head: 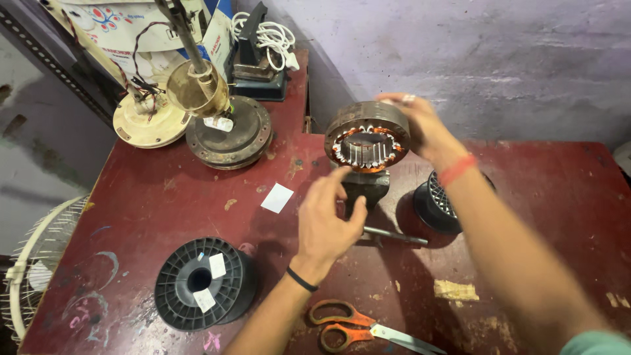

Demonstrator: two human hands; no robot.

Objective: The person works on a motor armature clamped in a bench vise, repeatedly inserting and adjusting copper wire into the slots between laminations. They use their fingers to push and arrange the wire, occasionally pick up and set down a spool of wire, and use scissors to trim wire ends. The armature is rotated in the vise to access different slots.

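Head view: right hand grasps the motor stator over the bench vise; left hand, released, steadies near; seat it squarely, I judge.

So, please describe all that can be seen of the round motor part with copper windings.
The stator ring is a rusty grey metal ring with copper windings and pale slots around its open centre. It stands tilted on edge above a small dark vise. The right hand grips its far rim; the left hand reaches toward its lower edge.
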